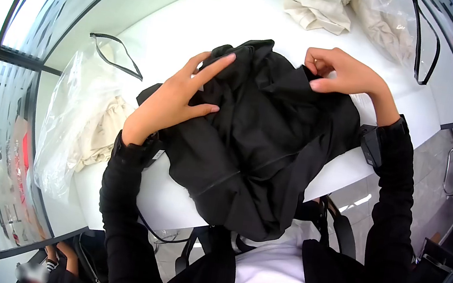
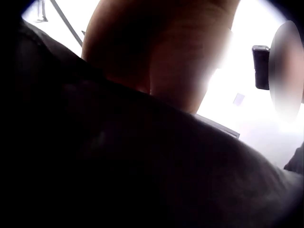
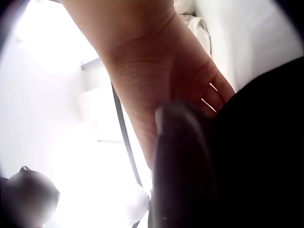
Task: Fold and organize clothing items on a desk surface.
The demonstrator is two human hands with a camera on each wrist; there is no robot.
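Observation:
A crumpled black cloth (image 1: pixel 249 145) covers the middle of the white table in the head view and hangs over its near edge. My left hand (image 1: pixel 181 92) rests on the cloth's left part with spread fingers. At the upper right, my right hand (image 1: pixel 343 74) pinches a raised fold between thumb and fingers. In the left wrist view dark cloth or sleeve hides the fingers of my left hand (image 2: pixel 156 52). The palm of my right hand (image 3: pixel 156 71) shows in the right wrist view, its fingertips behind dark fabric.
On the table's left lies a clear plastic bag (image 1: pixel 71 114) with cream cloth (image 1: pixel 103 130). More cream cloth (image 1: pixel 315 3) and another bag with a black strap (image 1: pixel 425 45) lie at the back right. A glass partition stands left. Another person (image 1: pixel 61 269) is at the lower left.

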